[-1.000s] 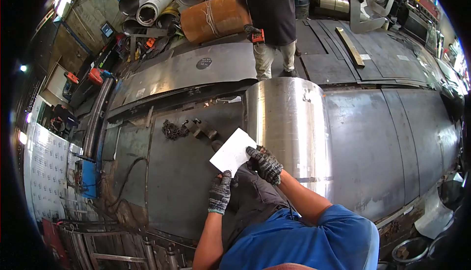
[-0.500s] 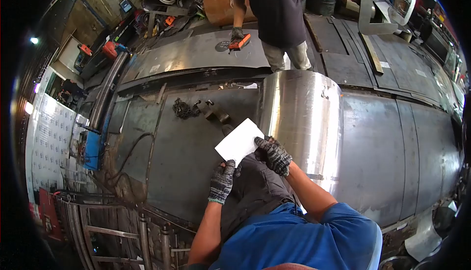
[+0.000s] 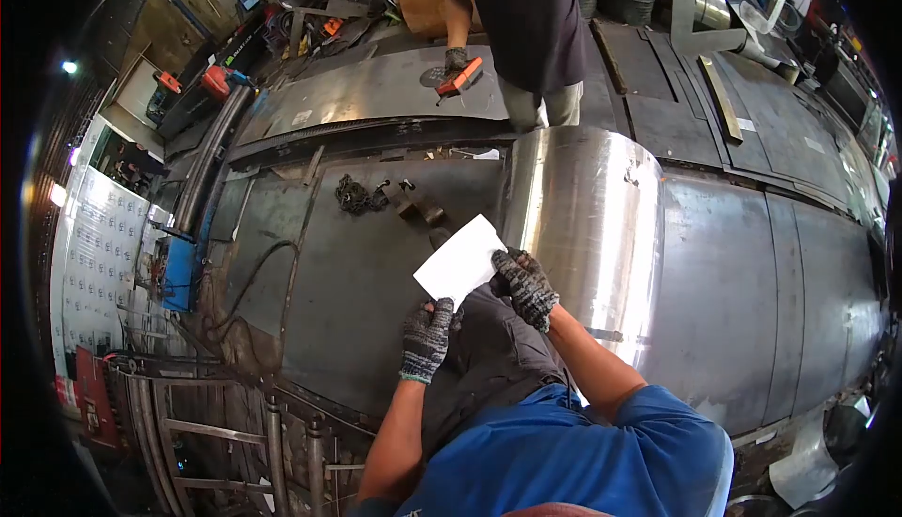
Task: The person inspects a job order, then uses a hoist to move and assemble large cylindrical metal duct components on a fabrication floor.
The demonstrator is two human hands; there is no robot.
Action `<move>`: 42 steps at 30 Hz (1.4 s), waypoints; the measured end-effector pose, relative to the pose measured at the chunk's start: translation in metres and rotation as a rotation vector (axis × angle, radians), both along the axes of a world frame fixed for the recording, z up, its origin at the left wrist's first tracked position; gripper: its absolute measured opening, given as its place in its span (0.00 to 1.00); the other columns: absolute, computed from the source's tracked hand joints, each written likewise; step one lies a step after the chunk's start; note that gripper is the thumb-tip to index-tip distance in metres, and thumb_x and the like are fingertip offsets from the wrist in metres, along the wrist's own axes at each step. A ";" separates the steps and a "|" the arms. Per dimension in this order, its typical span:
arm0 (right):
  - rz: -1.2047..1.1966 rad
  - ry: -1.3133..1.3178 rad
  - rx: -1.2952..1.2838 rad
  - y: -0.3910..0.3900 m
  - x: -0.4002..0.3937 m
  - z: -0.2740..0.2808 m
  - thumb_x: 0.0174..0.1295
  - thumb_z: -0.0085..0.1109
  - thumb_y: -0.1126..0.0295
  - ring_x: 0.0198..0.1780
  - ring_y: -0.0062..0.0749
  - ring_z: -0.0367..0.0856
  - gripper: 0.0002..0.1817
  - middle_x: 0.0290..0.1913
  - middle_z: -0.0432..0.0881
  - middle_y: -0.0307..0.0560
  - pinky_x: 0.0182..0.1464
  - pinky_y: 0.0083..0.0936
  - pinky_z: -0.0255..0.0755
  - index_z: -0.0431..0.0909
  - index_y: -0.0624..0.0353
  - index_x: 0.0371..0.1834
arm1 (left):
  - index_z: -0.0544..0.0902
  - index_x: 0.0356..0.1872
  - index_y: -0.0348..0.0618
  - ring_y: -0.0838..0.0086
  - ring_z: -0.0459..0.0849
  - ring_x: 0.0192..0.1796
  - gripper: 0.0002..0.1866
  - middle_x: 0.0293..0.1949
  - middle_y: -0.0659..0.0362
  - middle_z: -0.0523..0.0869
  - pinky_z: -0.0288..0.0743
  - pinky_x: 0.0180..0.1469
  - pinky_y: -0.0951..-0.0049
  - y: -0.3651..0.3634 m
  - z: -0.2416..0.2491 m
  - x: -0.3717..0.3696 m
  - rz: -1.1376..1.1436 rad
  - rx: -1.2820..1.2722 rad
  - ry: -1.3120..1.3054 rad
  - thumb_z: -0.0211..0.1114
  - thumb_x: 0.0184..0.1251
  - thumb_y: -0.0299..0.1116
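A white sheet of paper (image 3: 462, 258) is held up in front of my body, tilted, with its face too bright to read. My left hand (image 3: 428, 336), in a grey knitted glove, pinches the lower edge. At the right edge, my right hand (image 3: 526, 285) grips the sheet, also gloved. Just right of the paper stands a large shiny metal cylinder (image 3: 587, 226). Beyond the paper, a chain (image 3: 357, 195) and small metal blocks (image 3: 420, 211) lie on the dark steel plate (image 3: 348, 282).
A co-worker in a dark shirt (image 3: 515, 28) stands behind the cylinder, holding an orange tool (image 3: 459, 80). More steel plates (image 3: 719, 263) lie to the right. A metal rack (image 3: 216, 437) is at the lower left, near a blue machine part (image 3: 178, 274).
The view has shifted slightly. The paper stays in both my hands, tilted a little differently. The co-worker's orange tool has turned slightly.
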State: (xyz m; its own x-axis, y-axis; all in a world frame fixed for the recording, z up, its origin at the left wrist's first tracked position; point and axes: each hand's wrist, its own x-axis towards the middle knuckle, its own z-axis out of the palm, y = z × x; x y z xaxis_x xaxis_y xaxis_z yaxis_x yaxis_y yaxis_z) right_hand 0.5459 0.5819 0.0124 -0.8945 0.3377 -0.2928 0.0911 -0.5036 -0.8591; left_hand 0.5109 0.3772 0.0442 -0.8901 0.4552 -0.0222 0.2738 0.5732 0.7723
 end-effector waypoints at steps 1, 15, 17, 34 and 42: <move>-0.015 -0.005 0.000 0.000 0.000 0.001 0.66 0.55 0.61 0.21 0.19 0.66 0.12 0.20 0.71 0.33 0.25 0.19 0.62 0.76 0.57 0.30 | 0.81 0.27 0.39 0.65 0.81 0.27 0.20 0.23 0.55 0.83 0.70 0.33 0.64 -0.001 -0.007 -0.002 0.007 0.025 -0.033 0.51 0.70 0.45; 0.001 0.048 -0.019 -0.001 -0.002 0.006 0.66 0.56 0.60 0.21 0.18 0.68 0.12 0.20 0.72 0.33 0.26 0.19 0.64 0.77 0.58 0.32 | 0.82 0.33 0.41 0.59 0.82 0.34 0.17 0.30 0.51 0.84 0.72 0.37 0.61 0.001 -0.020 -0.008 0.028 0.070 -0.129 0.50 0.72 0.42; 0.001 0.066 -0.037 0.001 -0.006 -0.011 0.66 0.56 0.60 0.21 0.18 0.69 0.12 0.20 0.72 0.33 0.26 0.18 0.65 0.77 0.57 0.32 | 0.82 0.31 0.41 0.63 0.82 0.30 0.17 0.27 0.53 0.84 0.72 0.34 0.63 0.000 -0.022 -0.006 0.054 0.063 -0.095 0.52 0.71 0.42; -0.022 0.178 0.259 0.039 -0.025 -0.007 0.67 0.51 0.64 0.59 0.36 0.71 0.27 0.59 0.74 0.52 0.61 0.27 0.64 0.62 0.61 0.67 | 0.82 0.27 0.39 0.80 0.78 0.25 0.18 0.23 0.62 0.83 0.71 0.31 0.75 0.006 0.019 -0.004 0.342 0.304 -0.287 0.57 0.69 0.43; 0.520 -0.026 0.770 0.047 -0.065 0.023 0.66 0.48 0.63 0.59 0.40 0.71 0.29 0.57 0.75 0.54 0.63 0.27 0.62 0.59 0.61 0.69 | 0.83 0.29 0.35 0.77 0.81 0.26 0.20 0.23 0.58 0.84 0.75 0.34 0.73 0.000 0.017 -0.003 0.384 0.234 -0.138 0.56 0.69 0.44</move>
